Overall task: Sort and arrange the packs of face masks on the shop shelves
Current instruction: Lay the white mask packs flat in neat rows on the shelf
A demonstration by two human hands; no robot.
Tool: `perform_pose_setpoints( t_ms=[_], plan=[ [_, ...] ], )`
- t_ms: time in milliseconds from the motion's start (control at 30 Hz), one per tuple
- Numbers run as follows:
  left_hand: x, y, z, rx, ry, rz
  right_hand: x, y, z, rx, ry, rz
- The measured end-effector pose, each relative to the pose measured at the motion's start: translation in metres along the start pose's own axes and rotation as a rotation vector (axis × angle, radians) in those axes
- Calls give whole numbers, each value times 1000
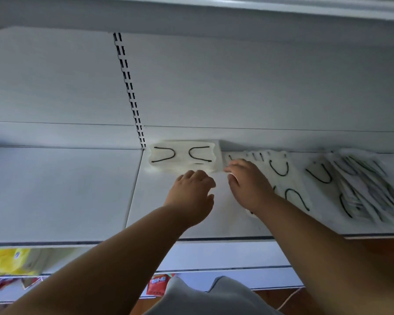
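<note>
A neat stack of white face mask packs (184, 158) with black ear loops stands at the back of the white shelf (66, 192), against the rear panel. My left hand (192, 189) reaches toward its front edge, fingers loosely bent, holding nothing. My right hand (246, 180) rests on a fanned row of mask packs (280, 176) just right of the stack, fingertips near the stack's right side. Farther right lies a loose, messy pile of mask packs (359, 189).
A slotted upright (129, 92) divides the rear panel. The shelf above (214, 10) overhangs. Below the shelf's front edge are yellow packets (7, 260) and a red packet (158, 284) on lower shelves.
</note>
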State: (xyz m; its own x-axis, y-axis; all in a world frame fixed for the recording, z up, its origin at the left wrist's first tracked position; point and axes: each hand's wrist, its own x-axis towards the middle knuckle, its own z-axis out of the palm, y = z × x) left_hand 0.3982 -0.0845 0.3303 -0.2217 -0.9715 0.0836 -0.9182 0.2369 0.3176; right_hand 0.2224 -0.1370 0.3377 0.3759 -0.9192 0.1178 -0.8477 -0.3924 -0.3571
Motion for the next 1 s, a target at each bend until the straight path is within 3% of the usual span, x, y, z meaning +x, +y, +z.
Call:
perform_pose_setpoints(
  t_ms=[133, 200, 267, 333, 400, 467, 633, 800, 1000],
  plan=[
    [5, 41, 8, -268, -99, -103, -17, 36, -13, -98, 32, 150],
    [13, 63, 14, -436, -185, -225, -27, 54, -18, -157, -77, 245],
    [24, 83, 19, -630, -219, -397, -37, 70, -21, -42, -151, 264],
    [38, 96, 24, -803, -183, -570, -45, 81, -27, 96, -102, 267],
    [52, 103, 31, -940, -135, -716, -49, 96, -34, 80, -4, 316],
    [63, 110, 34, -1075, -66, -866, -48, 111, -38, 74, -30, 409],
    [82, 131, 35, -1141, -31, -1021, -46, 122, -42, 392, -152, 367],
    [88, 140, 43, -1058, 76, -1020, -45, 137, -42, 281, -36, 461],
    [97, 151, 46, -1153, 101, -1080, -46, 136, -41, 781, -119, 509]
  ],
)
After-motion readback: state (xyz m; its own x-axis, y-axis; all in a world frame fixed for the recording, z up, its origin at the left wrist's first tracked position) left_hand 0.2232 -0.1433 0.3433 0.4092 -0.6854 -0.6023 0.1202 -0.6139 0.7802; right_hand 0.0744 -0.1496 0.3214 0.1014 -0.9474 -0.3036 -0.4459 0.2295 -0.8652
